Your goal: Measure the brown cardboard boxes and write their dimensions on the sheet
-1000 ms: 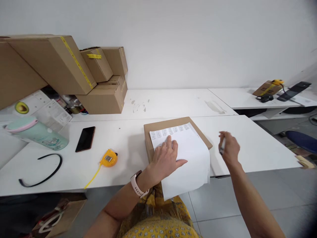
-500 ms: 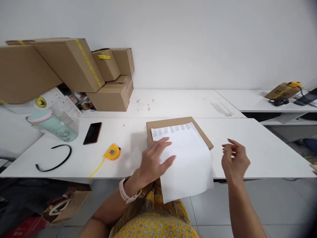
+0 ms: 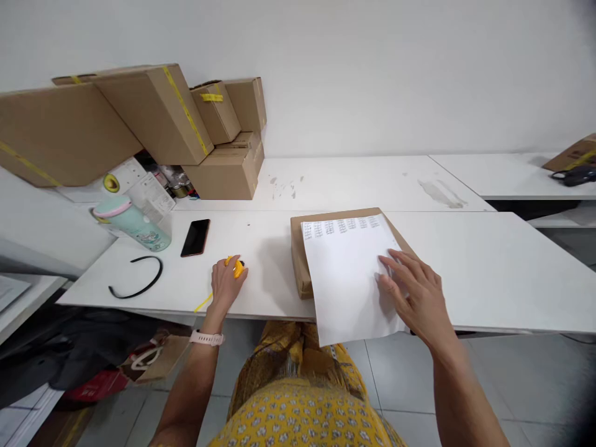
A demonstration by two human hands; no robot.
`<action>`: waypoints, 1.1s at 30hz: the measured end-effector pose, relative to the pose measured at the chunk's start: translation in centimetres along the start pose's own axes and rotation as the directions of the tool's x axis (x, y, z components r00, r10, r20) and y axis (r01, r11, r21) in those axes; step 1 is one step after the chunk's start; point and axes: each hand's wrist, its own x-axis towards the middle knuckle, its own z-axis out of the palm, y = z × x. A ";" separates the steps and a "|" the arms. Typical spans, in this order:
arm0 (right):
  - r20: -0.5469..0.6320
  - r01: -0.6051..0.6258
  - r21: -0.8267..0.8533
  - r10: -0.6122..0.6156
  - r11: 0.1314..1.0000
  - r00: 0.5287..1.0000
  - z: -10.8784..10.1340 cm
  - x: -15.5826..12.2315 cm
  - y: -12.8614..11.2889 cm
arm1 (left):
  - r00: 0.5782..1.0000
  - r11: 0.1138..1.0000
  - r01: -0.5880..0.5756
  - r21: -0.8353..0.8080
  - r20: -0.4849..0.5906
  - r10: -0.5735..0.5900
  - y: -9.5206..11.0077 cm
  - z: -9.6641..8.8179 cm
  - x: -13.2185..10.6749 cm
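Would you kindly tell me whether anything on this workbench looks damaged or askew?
Yes: irregular grey patches interrupt the plain surface of the rear white tabletop, possibly stains or peeling; the printed white paper sheet overhangs the brown cardboard box.

Tape measure (image 3: 238, 269) partly hidden by left grip (image 3: 226, 284).

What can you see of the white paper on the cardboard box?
The white paper looks thin, with blocks of dark markings along its far edge, too small to read. It lies on the cardboard box, its near end reaching past the edge of the desk. The right hand covers its right side, apparently touching it.
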 end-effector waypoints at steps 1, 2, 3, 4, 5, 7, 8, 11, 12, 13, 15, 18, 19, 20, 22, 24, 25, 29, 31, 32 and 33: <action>0.036 0.012 -0.029 -0.011 1.000 0.999 0.3 0.0 -0.2 | 1.000 0.999 0.004 -0.048 0.005 -0.004 0.4 -0.2 -0.1; 0.063 0.024 -0.051 -0.021 0.998 0.998 0.5 0.0 -0.3 | 1.000 0.996 0.002 -0.093 0.019 0.000 1.1 -0.5 -0.2; 0.081 0.033 -0.069 -0.028 0.997 0.996 0.6 0.1 -0.4 | 0.999 0.987 -0.005 -0.163 0.043 0.013 1.8 -1.0 -0.6; 0.095 0.037 -0.082 -0.029 0.996 0.995 0.7 0.3 -0.4 | 0.996 0.963 -0.015 -0.268 0.077 0.036 2.8 -1.6 -1.0; 0.113 0.032 -0.093 -0.021 0.995 0.993 0.8 0.7 -0.5 | 0.991 0.923 -0.024 -0.384 0.114 0.073 3.9 -2.2 -1.6; 0.145 0.001 -0.123 0.017 0.992 0.989 0.9 1.5 -0.5 | 0.964 0.704 -0.008 -0.711 0.182 0.195 6.5 -3.3 -2.8; 0.159 -0.020 -0.143 0.043 0.990 0.986 1.0 2.1 -0.5 | 0.942 0.592 -0.003 -0.806 0.196 0.271 7.9 -3.7 -3.3; 0.183 -0.085 -0.205 0.124 0.975 0.975 1.5 3.5 -0.6 | 0.850 0.418 -0.034 -0.908 0.193 0.490 11.7 -3.6 -4.1; 0.183 -0.108 -0.222 0.150 0.969 0.972 1.6 3.8 -0.7 | 0.820 0.404 -0.051 -0.913 0.192 0.538 12.6 -3.2 -4.2; 0.178 -0.133 -0.235 0.177 0.963 0.968 1.7 4.0 -0.6 | 0.797 0.403 -0.062 -0.913 0.197 0.570 13.3 -2.7 -4.2; 0.157 -0.184 -0.237 0.224 0.954 0.962 1.8 4.2 -0.5 | 0.774 0.421 -0.058 -0.905 0.225 0.591 14.0 -1.6 -4.1; 0.132 -0.245 -0.149 0.265 0.958 0.955 1.9 4.3 -0.3 | 0.772 0.433 -0.001 -0.901 0.275 0.573 13.9 -0.4 -4.2; 0.123 -0.272 -0.097 0.283 0.957 0.951 1.9 4.3 -0.3 | 0.775 0.424 0.017 -0.906 0.280 0.567 13.8 -0.3 -4.2; 0.109 -0.309 -0.034 0.311 0.950 0.944 1.9 4.4 -0.4 | 0.779 0.411 0.029 -0.911 0.278 0.562 13.6 -0.2 -4.3; 0.093 -0.396 0.122 0.386 0.910 0.918 2.1 4.6 -0.5 | 0.784 0.397 0.034 -0.917 0.271 0.558 13.4 -0.2 -4.5; 0.105 -0.462 0.300 0.453 0.835 0.886 2.0 4.9 -0.6 | 0.787 0.408 0.029 -0.912 0.273 0.554 13.3 -0.4 -4.6; 0.114 -0.477 0.382 0.472 0.792 0.874 1.7 5.1 -0.3 | 0.790 0.414 0.031 -0.910 0.276 0.547 13.2 -0.5 -4.6; -0.018 -0.529 0.512 0.624 0.677 0.781 -1.5 4.6 3.8 | 0.833 0.403 0.042 -0.914 0.255 0.491 12.1 -1.4 -4.8; -0.187 -0.603 0.460 0.735 0.652 0.652 -4.0 3.4 8.3 | 0.867 0.396 0.037 -0.918 0.227 0.445 11.1 -2.2 -4.8; -0.239 -0.659 0.409 0.771 0.632 0.591 -5.2 2.6 11.0 | 0.885 0.390 0.033 -0.920 0.208 0.417 10.6 -2.6 -4.9; -0.271 -0.704 0.351 0.787 0.617 0.555 -6.2 1.5 13.9 | 0.902 0.382 0.028 -0.924 0.188 0.389 10.1 -3.1 -5.0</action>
